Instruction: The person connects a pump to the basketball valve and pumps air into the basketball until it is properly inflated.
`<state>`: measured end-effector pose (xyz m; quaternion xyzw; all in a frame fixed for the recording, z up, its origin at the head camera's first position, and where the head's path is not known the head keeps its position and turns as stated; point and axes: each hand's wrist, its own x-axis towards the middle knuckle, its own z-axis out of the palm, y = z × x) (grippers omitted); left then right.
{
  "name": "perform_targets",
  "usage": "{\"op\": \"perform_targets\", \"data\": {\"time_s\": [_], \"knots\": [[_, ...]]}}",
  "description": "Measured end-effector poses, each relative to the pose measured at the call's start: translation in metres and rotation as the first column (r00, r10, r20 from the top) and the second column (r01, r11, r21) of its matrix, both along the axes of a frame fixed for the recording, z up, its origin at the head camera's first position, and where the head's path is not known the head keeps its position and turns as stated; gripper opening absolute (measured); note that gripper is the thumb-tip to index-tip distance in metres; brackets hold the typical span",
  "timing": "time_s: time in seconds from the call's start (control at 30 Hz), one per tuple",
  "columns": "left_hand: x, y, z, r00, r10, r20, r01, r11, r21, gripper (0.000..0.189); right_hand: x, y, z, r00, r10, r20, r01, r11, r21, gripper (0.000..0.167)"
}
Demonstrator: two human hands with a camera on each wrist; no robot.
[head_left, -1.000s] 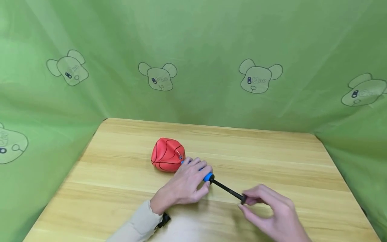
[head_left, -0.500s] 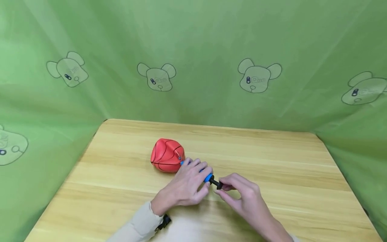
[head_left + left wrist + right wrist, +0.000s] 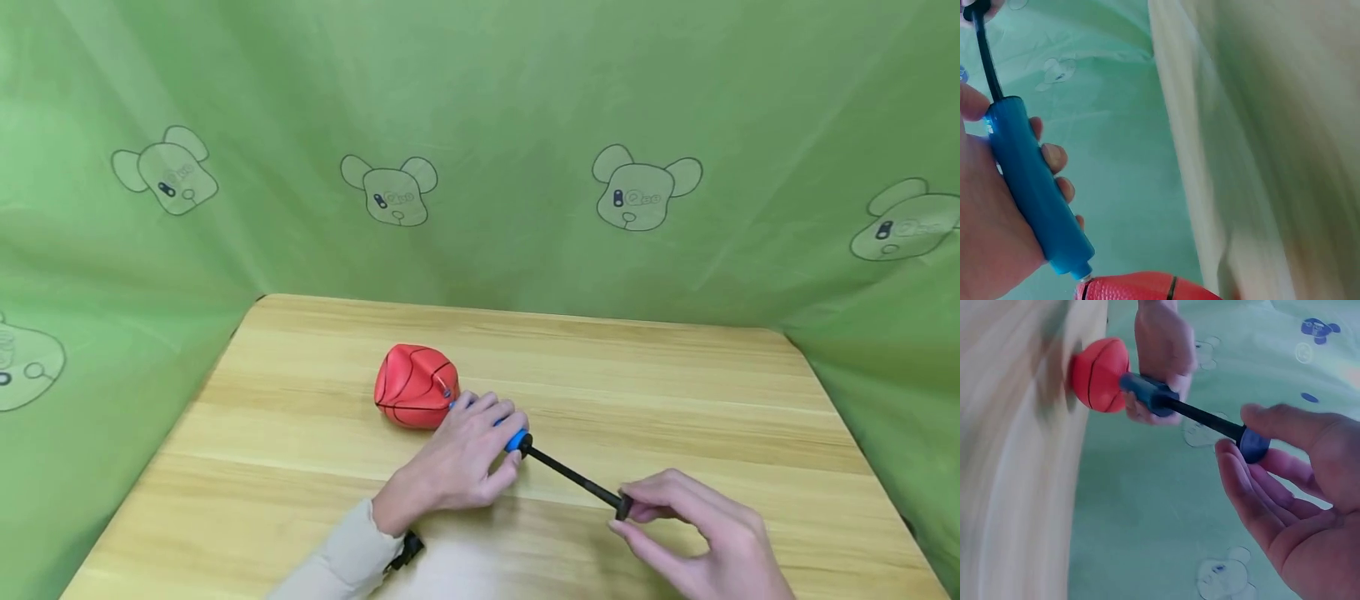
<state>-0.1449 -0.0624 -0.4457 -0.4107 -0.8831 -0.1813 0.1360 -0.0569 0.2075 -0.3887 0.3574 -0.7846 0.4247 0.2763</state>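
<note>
A blue hand pump [image 3: 1038, 187] points at a red, dented toy basketball [image 3: 414, 387] on the table, its nozzle end meeting the ball in the left wrist view. My left hand [image 3: 468, 458] grips the pump's blue barrel, fingers wrapped round it. The black rod [image 3: 572, 475] extends far out of the barrel toward the right. At its outer end my right hand [image 3: 708, 533] pinches the round black handle [image 3: 1254, 445] between thumb and fingers. In the head view, my left hand covers most of the barrel.
The wood-grain table [image 3: 637, 375] lies beneath both hands. Green cloth [image 3: 510, 83] printed with bear heads hangs behind it and at both sides. A black strap piece [image 3: 405, 552] shows at the left sleeve [image 3: 341, 554].
My right hand pushed the handle in close to the barrel, then drew it back out, a little farther than at first. My left hand and the ball stay nearly still.
</note>
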Motion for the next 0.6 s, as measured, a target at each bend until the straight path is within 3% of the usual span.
{"op": "perform_targets", "data": {"time_s": [0.33, 0.47, 0.6], "knots": [[0.005, 0.007, -0.004, 1.0, -0.002, -0.024, 0.002, 1.0, -0.008, 0.022, -0.032, -0.037, -0.032, 0.999, 0.027, 0.023, -0.028, 0.999, 0.025, 0.033], [0.006, 0.01, -0.005, 0.999, -0.017, -0.034, 0.017, 1.0, -0.004, 0.019, -0.032, -0.037, -0.034, 0.999, 0.02, 0.028, -0.021, 0.999, 0.028, 0.032], [0.004, 0.007, -0.002, 0.999, -0.012, -0.039, 0.012, 1.0, -0.008, 0.016, -0.023, -0.026, -0.023, 0.998, 0.026, 0.061, -0.027, 0.999, 0.019, 0.03]]}}
